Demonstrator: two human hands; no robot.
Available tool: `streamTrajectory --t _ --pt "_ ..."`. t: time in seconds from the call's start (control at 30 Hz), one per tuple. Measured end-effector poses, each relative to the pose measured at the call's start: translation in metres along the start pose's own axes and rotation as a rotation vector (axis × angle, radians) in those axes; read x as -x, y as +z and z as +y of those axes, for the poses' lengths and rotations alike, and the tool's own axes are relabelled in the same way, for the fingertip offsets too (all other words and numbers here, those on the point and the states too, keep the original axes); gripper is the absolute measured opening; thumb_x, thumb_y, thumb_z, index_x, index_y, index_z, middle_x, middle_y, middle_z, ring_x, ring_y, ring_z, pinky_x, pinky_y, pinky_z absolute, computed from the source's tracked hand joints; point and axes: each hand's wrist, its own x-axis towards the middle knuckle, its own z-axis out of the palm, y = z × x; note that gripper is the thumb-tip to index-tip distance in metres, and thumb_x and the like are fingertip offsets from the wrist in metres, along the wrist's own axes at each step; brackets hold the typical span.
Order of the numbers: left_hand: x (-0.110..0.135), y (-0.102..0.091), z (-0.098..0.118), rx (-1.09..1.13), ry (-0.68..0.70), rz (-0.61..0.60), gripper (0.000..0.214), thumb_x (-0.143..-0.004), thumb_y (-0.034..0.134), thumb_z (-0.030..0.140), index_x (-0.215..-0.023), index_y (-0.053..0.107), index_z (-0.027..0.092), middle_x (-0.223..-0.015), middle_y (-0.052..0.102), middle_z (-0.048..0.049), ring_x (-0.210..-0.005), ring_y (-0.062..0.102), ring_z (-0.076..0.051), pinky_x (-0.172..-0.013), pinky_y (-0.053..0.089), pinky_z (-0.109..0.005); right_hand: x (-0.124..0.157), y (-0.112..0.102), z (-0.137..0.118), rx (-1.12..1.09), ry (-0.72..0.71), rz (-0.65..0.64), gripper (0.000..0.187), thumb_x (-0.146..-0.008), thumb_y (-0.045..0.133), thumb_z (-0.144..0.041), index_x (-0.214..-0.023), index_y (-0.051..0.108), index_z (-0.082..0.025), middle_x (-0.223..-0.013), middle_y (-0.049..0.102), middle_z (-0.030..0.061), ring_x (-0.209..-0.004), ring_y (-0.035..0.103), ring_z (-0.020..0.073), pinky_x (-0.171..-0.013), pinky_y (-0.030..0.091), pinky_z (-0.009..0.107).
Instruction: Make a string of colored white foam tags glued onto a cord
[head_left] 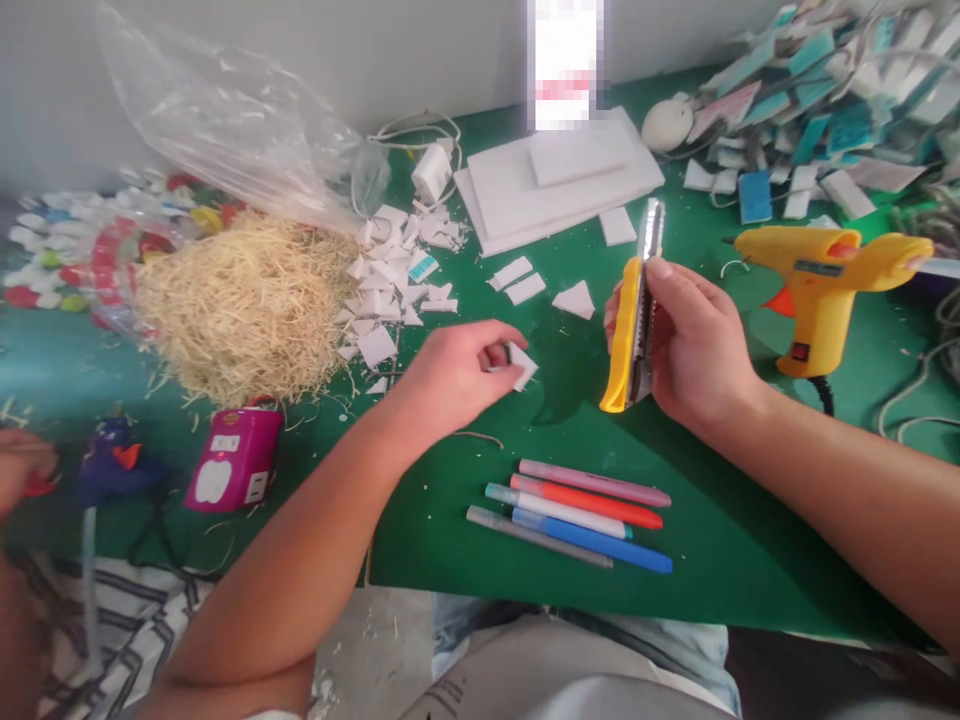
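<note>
My right hand (694,335) is closed around a yellow utility knife (622,345), held upright above the green table with its metal end pointing up and the thumb on its side. Between the thumb and fingers of my left hand (461,375) is a small white foam board piece (523,366), just over the tabletop. A few cut white pieces (525,288) lie beyond my hands. Several felt-tip pens (592,495) lie side by side nearer my body.
White foam sheets (555,180) are stacked at the back. A yellow glue gun (817,290) stands at right, below heaped scraps (825,110). At left are wood shavings (247,300), white offcuts (386,270) and a magenta power box (234,458). Another person's hand (26,465) shows at far left.
</note>
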Motion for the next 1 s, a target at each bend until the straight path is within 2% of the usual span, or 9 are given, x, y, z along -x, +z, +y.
streamTrajectory --t 0.13,0.2,0.4,0.53,0.63,0.73,0.83,0.9,1.0 --pt "0.0 -0.036 -0.01 -0.272 -0.181 0.243 0.018 -0.078 0.072 0.02 -0.096 0.077 0.021 -0.066 0.058 0.005 -0.055 0.05 -0.01 -0.058 0.041 -0.026 0.0 0.0 0.0 0.006 0.0 -0.007 0.041 -0.083 0.078 -0.063 -0.075 0.065 -0.025 -0.072 0.068 0.0019 -0.058 0.06 0.0156 -0.05 0.049 0.031" --pt "0.002 -0.044 -0.011 -0.287 -0.175 0.301 0.019 -0.078 0.071 0.023 -0.096 0.076 0.021 -0.067 0.06 0.004 -0.057 0.052 -0.011 -0.059 0.043 -0.027 0.0 0.0 0.0 0.015 0.003 -0.014 0.041 -0.083 0.077 -0.063 -0.075 0.065 -0.026 -0.071 0.068 0.0019 -0.059 0.061 0.0162 -0.049 0.048 0.031" --pt "0.006 -0.042 -0.012 -0.139 -0.182 -0.127 0.017 -0.074 0.075 0.034 -0.087 0.075 0.024 -0.065 0.063 0.0029 -0.06 0.059 -0.015 -0.055 0.045 -0.026 -0.001 -0.002 0.002 0.05 -0.004 -0.034 0.039 -0.087 0.073 -0.062 -0.076 0.063 -0.027 -0.074 0.069 0.0036 -0.065 0.066 0.0193 -0.05 0.048 0.033" --pt "0.001 -0.05 -0.015 -0.258 -0.283 0.171 0.011 -0.075 0.074 0.022 -0.086 0.074 0.021 -0.065 0.062 0.0029 -0.054 0.054 -0.013 -0.053 0.04 -0.026 -0.001 -0.003 0.003 0.065 -0.015 -0.048 0.04 -0.089 0.07 -0.064 -0.078 0.062 -0.027 -0.074 0.068 0.0037 -0.065 0.066 0.0201 -0.053 0.05 0.034" --pt "-0.004 -0.031 -0.009 -0.103 -0.062 0.311 0.02 -0.08 0.077 0.024 -0.099 0.078 0.019 -0.073 0.068 0.0013 -0.057 0.056 -0.01 -0.054 0.043 -0.022 -0.002 -0.004 0.003 0.075 -0.032 -0.043 0.04 -0.091 0.069 -0.064 -0.079 0.062 -0.027 -0.073 0.067 0.003 -0.062 0.063 0.0189 -0.054 0.051 0.035" --pt "-0.01 0.009 0.004 0.03 0.201 0.121 0.024 -0.087 0.072 0.022 -0.11 0.079 0.019 -0.08 0.073 0.0004 -0.058 0.057 -0.009 -0.058 0.048 -0.021 -0.002 -0.004 0.004 0.048 -0.039 -0.003 0.037 -0.091 0.07 -0.06 -0.078 0.063 -0.026 -0.073 0.065 0.0023 -0.061 0.062 0.0178 -0.055 0.052 0.034" --pt "-0.017 0.036 0.016 0.011 0.329 0.046 0.016 -0.093 0.067 0.02 -0.101 0.081 0.018 -0.085 0.077 -0.0019 -0.067 0.063 -0.01 -0.068 0.052 -0.021 -0.001 -0.003 0.004 0.006 -0.037 0.038 0.033 -0.09 0.072 -0.054 -0.076 0.064 -0.026 -0.072 0.064 0.0018 -0.061 0.063 0.0172 -0.055 0.053 0.034" --pt "-0.022 0.035 0.018 -0.018 0.303 0.047 0.016 -0.093 0.068 0.02 -0.1 0.082 0.017 -0.086 0.078 -0.0023 -0.07 0.065 -0.011 -0.072 0.053 -0.022 0.0 -0.002 0.003 -0.004 -0.027 0.049 0.034 -0.088 0.075 -0.054 -0.074 0.063 -0.026 -0.07 0.064 0.0015 -0.061 0.062 0.0171 -0.055 0.054 0.034" --pt "-0.025 0.006 0.009 -0.137 0.133 0.116 0.022 -0.09 0.069 0.018 -0.107 0.083 0.018 -0.085 0.078 -0.0022 -0.069 0.065 -0.013 -0.073 0.054 -0.025 0.0 -0.001 0.002 -0.006 -0.017 0.054 0.037 -0.084 0.078 -0.056 -0.073 0.063 -0.025 -0.068 0.063 0.0009 -0.059 0.061 0.0162 -0.054 0.053 0.032"
